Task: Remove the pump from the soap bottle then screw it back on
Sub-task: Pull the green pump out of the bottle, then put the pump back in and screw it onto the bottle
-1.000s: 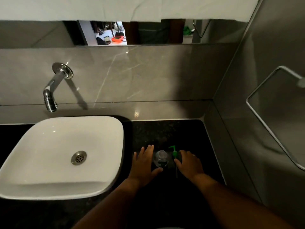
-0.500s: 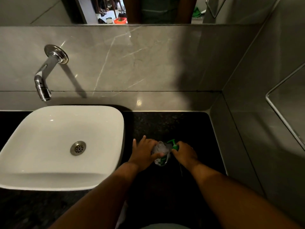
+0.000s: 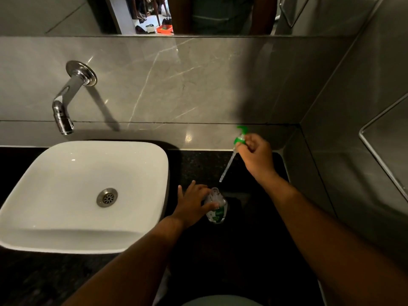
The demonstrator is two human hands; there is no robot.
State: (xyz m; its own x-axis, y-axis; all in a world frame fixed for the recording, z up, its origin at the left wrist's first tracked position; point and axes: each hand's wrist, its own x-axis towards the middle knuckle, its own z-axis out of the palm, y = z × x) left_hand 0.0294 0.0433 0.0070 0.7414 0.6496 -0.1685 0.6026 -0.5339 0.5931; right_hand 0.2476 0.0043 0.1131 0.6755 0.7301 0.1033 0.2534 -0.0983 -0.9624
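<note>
A small clear soap bottle (image 3: 216, 206) with a green label stands on the black counter (image 3: 254, 239), its neck uncapped. My left hand (image 3: 191, 204) grips the bottle from its left side. The green pump (image 3: 240, 138) is out of the bottle and held up above the counter by my right hand (image 3: 256, 154), which pinches its collar. The pump's thin dip tube slants down and to the left, and its tip hangs just above and right of the bottle's mouth.
A white basin (image 3: 88, 195) sits to the left, with a chrome wall tap (image 3: 64, 107) above it. Grey tiled walls close the back and right side. A metal rail (image 3: 379, 155) runs along the right wall. A mirror (image 3: 198, 14) spans the top.
My right hand lifted the pump up and to the right, out of the bottle. My left hand kept hold of the bottle on the counter. The camera tilted down.
</note>
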